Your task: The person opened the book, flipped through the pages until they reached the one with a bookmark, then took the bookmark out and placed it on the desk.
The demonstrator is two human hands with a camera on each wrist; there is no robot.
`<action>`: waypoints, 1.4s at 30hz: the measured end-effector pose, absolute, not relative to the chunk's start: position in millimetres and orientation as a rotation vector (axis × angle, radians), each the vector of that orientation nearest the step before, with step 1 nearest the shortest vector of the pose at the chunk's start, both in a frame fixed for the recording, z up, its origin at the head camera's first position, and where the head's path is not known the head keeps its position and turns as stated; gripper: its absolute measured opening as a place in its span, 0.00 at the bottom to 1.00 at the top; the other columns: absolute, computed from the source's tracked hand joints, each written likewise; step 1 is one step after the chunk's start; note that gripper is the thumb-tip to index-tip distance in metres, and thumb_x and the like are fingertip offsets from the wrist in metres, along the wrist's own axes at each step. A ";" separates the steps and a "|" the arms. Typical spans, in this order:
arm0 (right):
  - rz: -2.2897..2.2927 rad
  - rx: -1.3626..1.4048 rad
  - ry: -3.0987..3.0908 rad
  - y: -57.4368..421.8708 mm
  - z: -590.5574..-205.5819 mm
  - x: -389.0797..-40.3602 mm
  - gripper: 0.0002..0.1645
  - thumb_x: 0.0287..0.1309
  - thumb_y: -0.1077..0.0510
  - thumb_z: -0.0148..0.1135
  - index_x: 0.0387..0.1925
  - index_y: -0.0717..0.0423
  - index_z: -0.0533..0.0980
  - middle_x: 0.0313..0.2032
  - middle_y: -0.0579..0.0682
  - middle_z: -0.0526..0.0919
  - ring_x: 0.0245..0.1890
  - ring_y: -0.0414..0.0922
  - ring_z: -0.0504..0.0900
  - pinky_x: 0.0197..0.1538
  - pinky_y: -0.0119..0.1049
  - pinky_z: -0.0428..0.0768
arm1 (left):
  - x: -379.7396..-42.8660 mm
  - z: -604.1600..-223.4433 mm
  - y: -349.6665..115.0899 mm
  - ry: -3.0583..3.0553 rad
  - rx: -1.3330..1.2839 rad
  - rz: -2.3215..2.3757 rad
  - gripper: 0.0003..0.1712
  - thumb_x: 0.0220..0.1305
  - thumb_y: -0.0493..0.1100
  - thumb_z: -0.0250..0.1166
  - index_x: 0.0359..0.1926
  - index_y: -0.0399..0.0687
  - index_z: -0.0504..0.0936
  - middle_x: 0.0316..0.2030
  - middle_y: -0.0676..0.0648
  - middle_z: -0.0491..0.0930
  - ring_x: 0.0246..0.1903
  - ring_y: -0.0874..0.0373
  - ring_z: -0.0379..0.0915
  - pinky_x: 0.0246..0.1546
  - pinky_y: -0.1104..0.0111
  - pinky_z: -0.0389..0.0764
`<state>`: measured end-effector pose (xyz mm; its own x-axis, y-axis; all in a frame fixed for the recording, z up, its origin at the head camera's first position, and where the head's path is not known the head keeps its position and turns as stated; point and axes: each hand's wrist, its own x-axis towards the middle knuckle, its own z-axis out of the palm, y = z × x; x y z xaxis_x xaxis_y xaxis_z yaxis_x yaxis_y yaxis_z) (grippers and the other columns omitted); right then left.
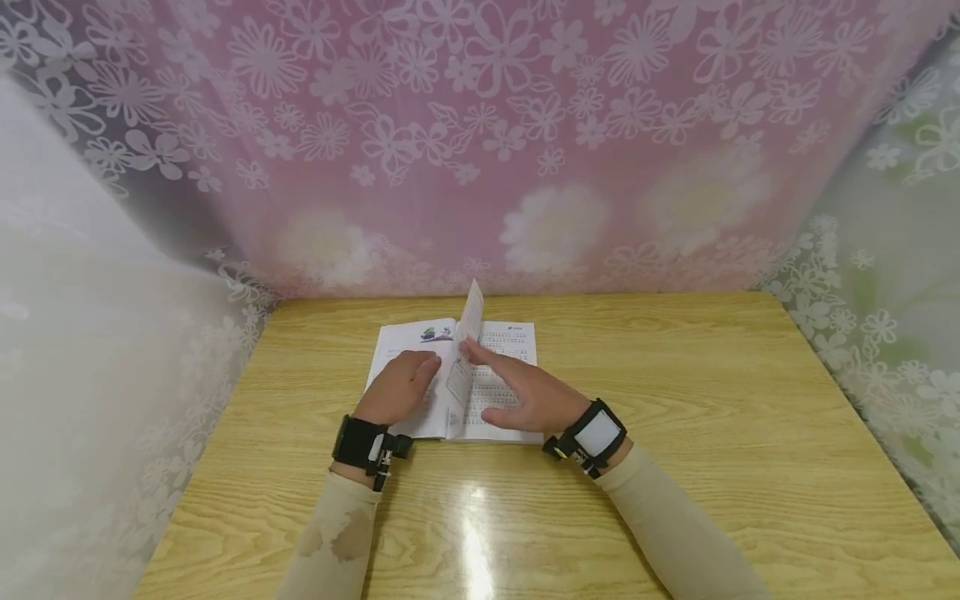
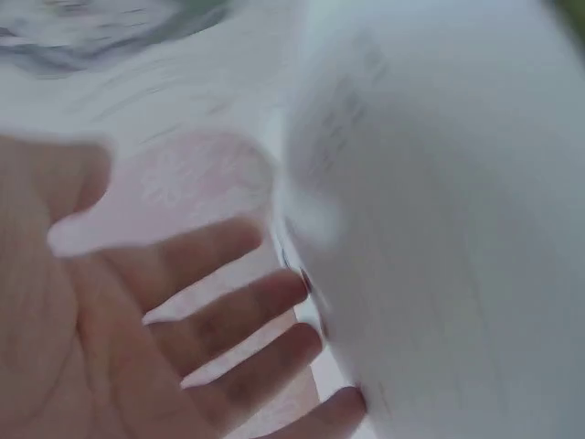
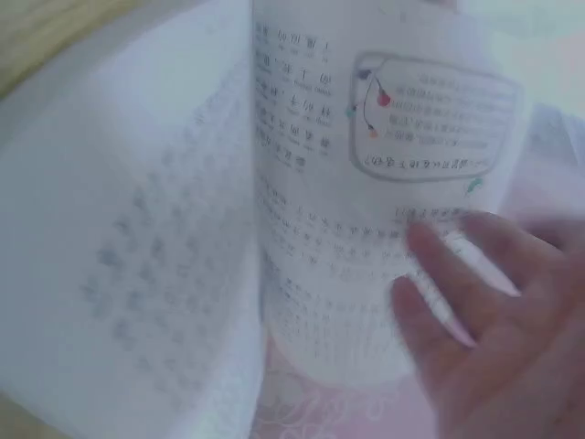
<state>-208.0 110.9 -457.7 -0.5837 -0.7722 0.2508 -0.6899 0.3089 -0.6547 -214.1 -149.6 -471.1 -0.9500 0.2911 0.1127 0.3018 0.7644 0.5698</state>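
An open book (image 1: 504,408) with printed text lies on the table, and one page (image 1: 472,317) stands up near its spine. My left hand (image 1: 397,387) is over the left-hand page, beside a small coloured picture. Its spread fingers reach to the edge of a white page (image 2: 430,229) in the left wrist view. From the right, my right hand (image 1: 536,396) brings its extended fingertips to the raised page, thumb held apart below. The right wrist view shows that page (image 3: 329,247) curving upright, with a framed text box, and loosely spread fingers against it.
The book lies towards the back of a wood-grain table (image 1: 675,383). A pink floral curtain (image 1: 450,167) hangs behind the table, with pale floral sheets (image 1: 900,333) at both sides. Each wrist wears a black strap with a small device (image 1: 597,433).
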 end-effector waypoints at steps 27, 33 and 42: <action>-0.696 -1.443 2.502 97.3 -484.7 -202.7 0.36 0.63 0.44 0.57 0.70 0.47 0.64 0.65 0.42 0.67 0.66 0.37 0.62 0.66 0.32 0.59 | -183.0 -437.8 -122.9 -3.104 -0.662 -0.714 0.24 0.66 0.49 0.62 0.60 0.44 0.76 0.58 0.44 0.72 0.59 0.48 0.67 0.55 0.58 0.69; -0.600 -1.344 2.623 104.6 -485.9 -208.1 0.27 0.65 0.46 0.55 0.62 0.51 0.72 0.65 0.47 0.67 0.66 0.41 0.63 0.66 0.34 0.58 | -198.4 -464.9 -127.0 -3.155 -0.432 -0.705 0.38 0.62 0.56 0.65 0.68 0.45 0.67 0.62 0.40 0.66 0.61 0.41 0.62 0.54 0.52 0.69; -0.438 -0.928 2.833 129.8 -480.9 -221.7 0.32 0.63 0.43 0.56 0.64 0.53 0.70 0.67 0.54 0.64 0.68 0.50 0.59 0.67 0.42 0.58 | -204.6 -474.7 -134.6 -3.050 -0.525 -0.613 0.38 0.58 0.50 0.70 0.65 0.38 0.70 0.65 0.34 0.62 0.68 0.39 0.49 0.66 0.51 0.51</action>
